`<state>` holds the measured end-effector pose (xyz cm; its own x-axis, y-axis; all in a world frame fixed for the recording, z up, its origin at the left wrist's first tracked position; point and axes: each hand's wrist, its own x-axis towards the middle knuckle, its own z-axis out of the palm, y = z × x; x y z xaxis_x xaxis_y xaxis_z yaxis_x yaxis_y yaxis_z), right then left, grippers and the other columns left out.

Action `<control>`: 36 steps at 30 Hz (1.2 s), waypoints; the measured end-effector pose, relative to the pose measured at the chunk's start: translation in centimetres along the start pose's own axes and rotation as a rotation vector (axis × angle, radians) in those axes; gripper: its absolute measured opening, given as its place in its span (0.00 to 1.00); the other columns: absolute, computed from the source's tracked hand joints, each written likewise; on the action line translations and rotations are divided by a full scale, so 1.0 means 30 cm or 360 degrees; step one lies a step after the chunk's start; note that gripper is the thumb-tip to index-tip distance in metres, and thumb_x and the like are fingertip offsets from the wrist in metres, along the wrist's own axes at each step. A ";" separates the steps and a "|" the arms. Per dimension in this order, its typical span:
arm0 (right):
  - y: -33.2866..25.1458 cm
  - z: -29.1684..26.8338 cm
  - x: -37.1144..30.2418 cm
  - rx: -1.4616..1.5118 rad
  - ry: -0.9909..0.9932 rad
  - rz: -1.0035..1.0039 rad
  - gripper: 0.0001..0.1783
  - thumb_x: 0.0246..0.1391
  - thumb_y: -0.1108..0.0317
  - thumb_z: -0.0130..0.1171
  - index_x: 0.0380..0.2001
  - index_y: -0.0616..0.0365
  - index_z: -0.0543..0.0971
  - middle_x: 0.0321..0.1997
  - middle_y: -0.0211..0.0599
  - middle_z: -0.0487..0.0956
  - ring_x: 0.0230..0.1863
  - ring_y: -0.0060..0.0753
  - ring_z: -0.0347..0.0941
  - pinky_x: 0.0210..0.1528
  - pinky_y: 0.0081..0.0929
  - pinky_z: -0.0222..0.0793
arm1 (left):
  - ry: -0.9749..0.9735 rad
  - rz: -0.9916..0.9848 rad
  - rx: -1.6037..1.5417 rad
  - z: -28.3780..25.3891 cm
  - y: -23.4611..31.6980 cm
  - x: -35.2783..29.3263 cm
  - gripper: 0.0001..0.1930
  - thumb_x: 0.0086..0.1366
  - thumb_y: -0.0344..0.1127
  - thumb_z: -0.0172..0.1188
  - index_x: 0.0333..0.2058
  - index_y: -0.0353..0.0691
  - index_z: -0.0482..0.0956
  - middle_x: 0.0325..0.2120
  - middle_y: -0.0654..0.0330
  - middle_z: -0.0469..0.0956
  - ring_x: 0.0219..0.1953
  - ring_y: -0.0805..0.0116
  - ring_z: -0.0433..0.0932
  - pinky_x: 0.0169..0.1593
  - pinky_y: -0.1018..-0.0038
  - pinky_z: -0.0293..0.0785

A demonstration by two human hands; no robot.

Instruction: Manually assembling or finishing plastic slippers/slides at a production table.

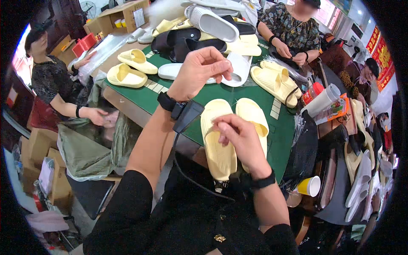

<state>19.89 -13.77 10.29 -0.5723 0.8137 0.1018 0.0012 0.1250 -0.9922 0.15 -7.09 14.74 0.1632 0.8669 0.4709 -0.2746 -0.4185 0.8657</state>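
My left hand is raised over the green table, its thumb and fingers pinched together. Anything between those fingertips is too small to make out. Below it, my right hand hovers over a pair of pale yellow slippers, also with thumb and fingers drawn into a pinch whose contents I cannot make out. The left slipper and the right slipper lie side by side at the table's near edge, toes pointing away. My right hand partly covers both. A white slipper lies just beyond my left hand.
Yellow, black and white slippers are heaped on the green table. Another yellow pair is at right, near a red-capped bottle and a yellow cup. Co-workers sit at far right and stand at left beside a lined bin.
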 end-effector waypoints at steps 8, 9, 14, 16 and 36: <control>-0.016 -0.013 -0.397 0.0086 0.0516 -0.0058 0.11 0.65 0.70 0.51 0.33 0.65 0.78 0.18 0.27 0.72 0.17 0.15 0.63 0.19 0.16 0.57 | -0.0055 -0.0199 0.0591 0.013 -0.068 -0.084 0.04 0.64 0.30 0.61 0.34 0.35 0.79 0.33 0.61 0.80 0.38 0.76 0.78 0.45 0.78 0.74; -0.014 -0.018 -0.436 0.0040 0.0623 -0.0117 0.11 0.64 0.71 0.51 0.31 0.65 0.79 0.19 0.27 0.72 0.17 0.15 0.62 0.19 0.15 0.56 | -0.0142 -0.0233 0.0702 0.027 -0.121 -0.096 0.06 0.65 0.31 0.61 0.38 0.35 0.79 0.36 0.62 0.80 0.40 0.75 0.78 0.47 0.77 0.74; 0.013 -0.038 -0.594 0.0093 0.0759 -0.0141 0.10 0.60 0.73 0.53 0.29 0.67 0.80 0.19 0.29 0.73 0.16 0.14 0.61 0.18 0.15 0.53 | -0.0427 -0.0229 0.2143 0.158 -0.267 -0.179 0.34 0.53 0.60 0.65 0.56 0.51 0.72 0.46 0.44 0.74 0.53 0.41 0.69 0.52 0.49 0.67; 0.037 -0.027 -0.631 0.0137 0.0748 -0.0142 0.11 0.62 0.72 0.50 0.25 0.64 0.74 0.20 0.31 0.72 0.15 0.12 0.56 0.17 0.12 0.48 | -0.0409 -0.0185 0.2143 0.175 -0.338 -0.187 0.35 0.54 0.62 0.62 0.57 0.51 0.71 0.41 0.45 0.75 0.48 0.41 0.72 0.51 0.51 0.69; 0.053 -0.037 -0.602 -0.0061 0.0424 0.0255 0.09 0.65 0.71 0.52 0.33 0.62 0.79 0.20 0.24 0.68 0.21 0.13 0.58 0.24 0.16 0.52 | 0.1071 0.0153 0.2904 -0.294 0.137 0.014 0.32 0.52 0.43 0.62 0.59 0.49 0.70 0.49 0.43 0.69 0.61 0.38 0.55 0.60 0.35 0.56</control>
<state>31.13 -27.65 6.95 -0.3272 0.9443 -0.0354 0.1080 0.0002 -0.9942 -9.26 -6.08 16.99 -0.2429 0.5877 0.7717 0.9688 0.1877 0.1619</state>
